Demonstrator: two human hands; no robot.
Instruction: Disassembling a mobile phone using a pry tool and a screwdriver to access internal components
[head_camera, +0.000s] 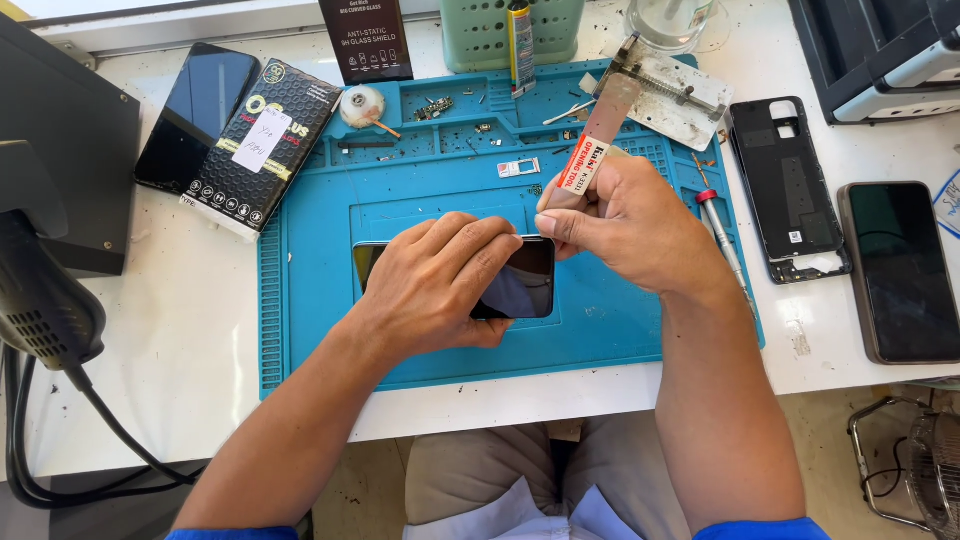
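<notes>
Concealed and cropped items

The left hand (440, 285) covers most of the dark phone (525, 285); the thin opening tool's (600, 140) tip is hidden behind the right hand (625, 225). The glass jar (668, 22) and green basket (480, 30) are cut off at the top edge.

I am seeing a blue work mat (310, 300) lying on a white table (180, 340). On the mat, a black glossy phone (525, 285) is showing. Left of the mat, a black box (262, 145) with white dotted patterning and yellow lettering is sitting. A pink-and-white flat tool (592, 160) is crossing the mat's top.
</notes>
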